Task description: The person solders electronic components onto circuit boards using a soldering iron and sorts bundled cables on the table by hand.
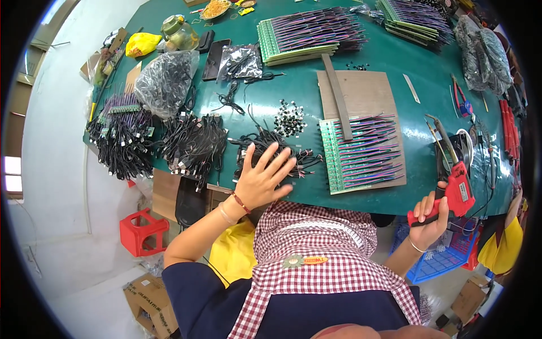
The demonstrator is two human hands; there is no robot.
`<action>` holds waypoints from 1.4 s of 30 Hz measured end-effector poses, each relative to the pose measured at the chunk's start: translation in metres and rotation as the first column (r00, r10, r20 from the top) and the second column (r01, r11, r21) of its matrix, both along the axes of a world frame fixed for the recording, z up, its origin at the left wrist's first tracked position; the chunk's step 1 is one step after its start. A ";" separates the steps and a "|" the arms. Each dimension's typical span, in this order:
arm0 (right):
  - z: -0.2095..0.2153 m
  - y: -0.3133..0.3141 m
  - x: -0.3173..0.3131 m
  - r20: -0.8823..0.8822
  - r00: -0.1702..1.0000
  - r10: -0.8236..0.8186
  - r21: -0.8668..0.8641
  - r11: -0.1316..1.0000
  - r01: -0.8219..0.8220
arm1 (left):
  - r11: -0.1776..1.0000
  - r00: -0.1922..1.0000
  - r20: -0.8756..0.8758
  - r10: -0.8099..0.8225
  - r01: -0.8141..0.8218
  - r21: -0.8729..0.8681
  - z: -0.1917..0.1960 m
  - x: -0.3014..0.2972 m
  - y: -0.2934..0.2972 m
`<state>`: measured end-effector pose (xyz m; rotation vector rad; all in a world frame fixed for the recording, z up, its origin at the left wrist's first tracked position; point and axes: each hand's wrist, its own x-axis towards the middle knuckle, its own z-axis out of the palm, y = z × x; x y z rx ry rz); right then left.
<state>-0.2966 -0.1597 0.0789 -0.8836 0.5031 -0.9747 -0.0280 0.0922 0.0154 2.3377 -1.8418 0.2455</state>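
My left hand (pixel 261 179) is spread, palm down, over a small bunch of black cables (pixel 257 141) at the table's near edge. Its fingertips rest on or just above them; I cannot tell which. In my right hand (pixel 430 221) is the handle of a red soldering gun (pixel 463 189), its metal tip pointing up and away over the table. Between the hands lies a green circuit board panel (pixel 332 158) with rows of dark purple wires, on a brown board (pixel 367 93). A flat metal bar (pixel 337 96) lies across both. Small black-and-white connectors (pixel 290 118) are heaped beyond my left hand.
Cable bundles (pixel 195 144) and a clear plastic bag (pixel 166 82) fill the left side. Stacked wired panels (pixel 305 37) stand at the back. Red-handled pliers (pixel 463 104) and a white round-rimmed holder (pixel 466 147) are at right. A blue crate (pixel 435 265) sits below the table edge.
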 end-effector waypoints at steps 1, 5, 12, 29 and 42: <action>0.001 -0.001 0.002 -0.002 1.000 0.001 0.002 1.000 -0.001 | 0.997 0.997 0.020 0.069 -0.069 -0.022 -0.001 0.002 -0.006; 0.006 -0.001 0.009 0.013 1.000 0.020 -0.005 1.000 -0.020 | 0.978 0.984 -0.005 0.176 -0.176 -0.109 -0.005 0.033 -0.018; 0.005 -0.002 0.008 -0.027 1.000 -0.006 -0.003 1.000 0.006 | 0.992 0.977 -0.209 0.044 -0.068 -0.109 0.017 0.052 -0.013; 0.011 0.008 0.033 -0.025 0.997 0.071 0.009 0.997 -0.071 | 0.997 0.878 -0.479 -0.004 -0.034 -0.070 0.041 0.062 -0.022; 0.019 0.014 0.036 -0.026 0.999 0.029 0.017 0.999 -0.029 | 0.988 0.899 -0.425 -0.103 0.044 -0.147 0.048 0.087 -0.032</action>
